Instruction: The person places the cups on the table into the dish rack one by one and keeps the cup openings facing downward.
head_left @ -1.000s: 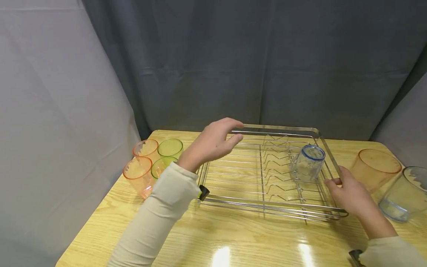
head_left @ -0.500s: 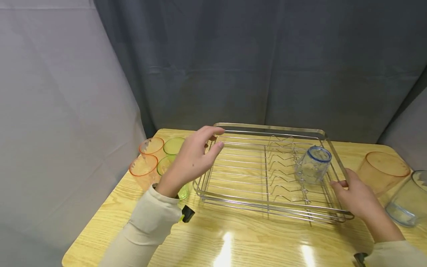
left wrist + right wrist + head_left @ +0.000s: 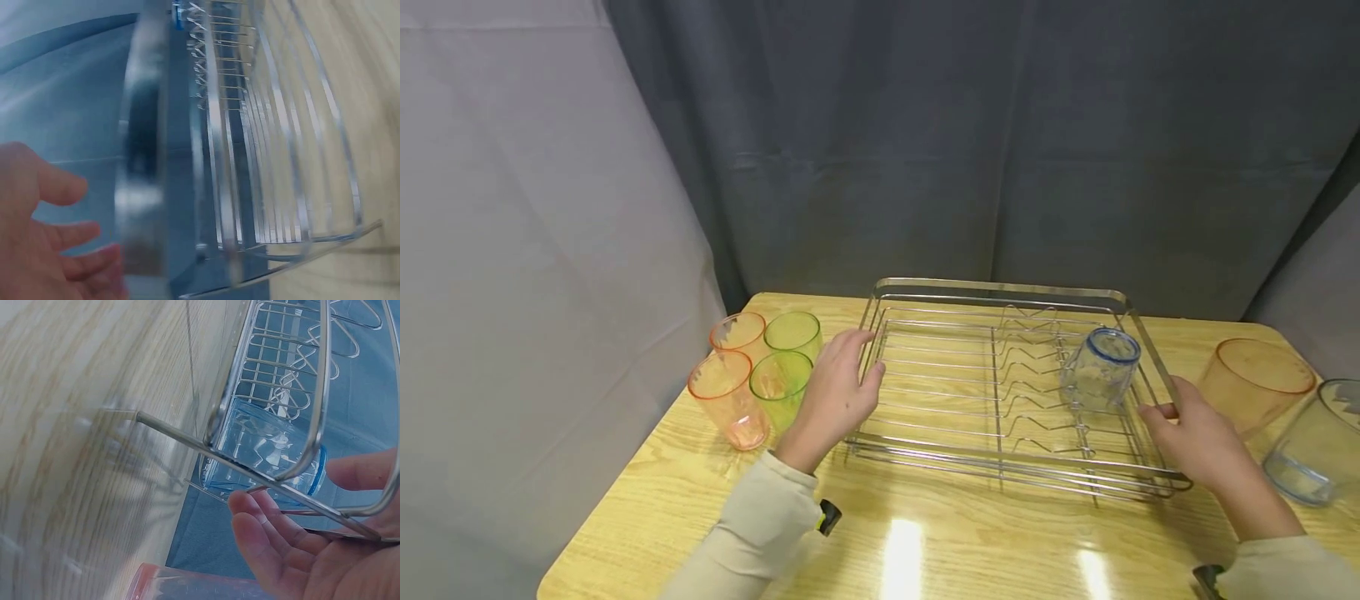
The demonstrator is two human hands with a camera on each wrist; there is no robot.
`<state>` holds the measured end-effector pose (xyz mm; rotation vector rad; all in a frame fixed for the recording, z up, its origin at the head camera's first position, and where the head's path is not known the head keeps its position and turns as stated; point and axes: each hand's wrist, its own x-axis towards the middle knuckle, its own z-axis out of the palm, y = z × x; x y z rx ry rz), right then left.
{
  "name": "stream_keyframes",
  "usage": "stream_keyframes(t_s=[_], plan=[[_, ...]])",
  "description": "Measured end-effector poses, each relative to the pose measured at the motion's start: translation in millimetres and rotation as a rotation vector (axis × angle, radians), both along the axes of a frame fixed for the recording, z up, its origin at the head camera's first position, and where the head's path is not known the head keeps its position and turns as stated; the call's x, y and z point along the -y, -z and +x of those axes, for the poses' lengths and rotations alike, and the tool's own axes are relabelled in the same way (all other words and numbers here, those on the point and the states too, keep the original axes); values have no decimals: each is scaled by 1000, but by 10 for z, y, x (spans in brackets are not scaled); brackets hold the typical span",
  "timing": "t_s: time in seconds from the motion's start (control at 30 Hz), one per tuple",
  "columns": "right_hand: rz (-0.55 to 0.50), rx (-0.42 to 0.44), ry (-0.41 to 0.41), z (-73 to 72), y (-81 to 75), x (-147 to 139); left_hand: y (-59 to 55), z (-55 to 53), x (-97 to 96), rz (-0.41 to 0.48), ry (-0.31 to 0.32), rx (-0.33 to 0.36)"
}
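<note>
L hand (image 3: 835, 390): fingers loosely spread, nr L side of rack (image 3: 1000, 454), contact unclear | R hand (image 3: 1198, 433): grips rack's R rim | rack: on desk (image 3: 1000, 533), blue cup (image 3: 1099, 379) upside-down in R half

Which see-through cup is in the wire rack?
The transparent cup with the blue ring on top, near the right end of the silver metal wire rack; the others stand outside it, on the yellow wooden table.

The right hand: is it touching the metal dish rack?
Touching. The head view shows the right hand curled round the side of the metal dish rack, gripping it.
</note>
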<state>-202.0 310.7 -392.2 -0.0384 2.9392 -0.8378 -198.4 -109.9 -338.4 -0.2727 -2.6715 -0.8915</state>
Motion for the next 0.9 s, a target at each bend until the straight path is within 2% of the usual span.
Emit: stream_keyframes(t_s=[0.17, 0.33, 0.47, 0.57, 0.7, 0.9], plan=[[-5, -1, -1, 1, -23, 24, 167, -72, 12, 10, -58, 42], [-29, 4, -1, 5, -37, 31, 320, -144, 33, -3, -58, 134], [-38, 10, -3, 21, -36, 36, 413, -183, 60, 60, -54, 166], [-40, 11, -4, 17, -50, 28, 450, -201, 84, 146, -50, 222], [-48, 16, -3, 17, -55, 16, 458, -205, 109, 215, -35, 308], [-68, 19, -4, 20, -21, 3, 464, -198, 139, 248, -1, 329]])
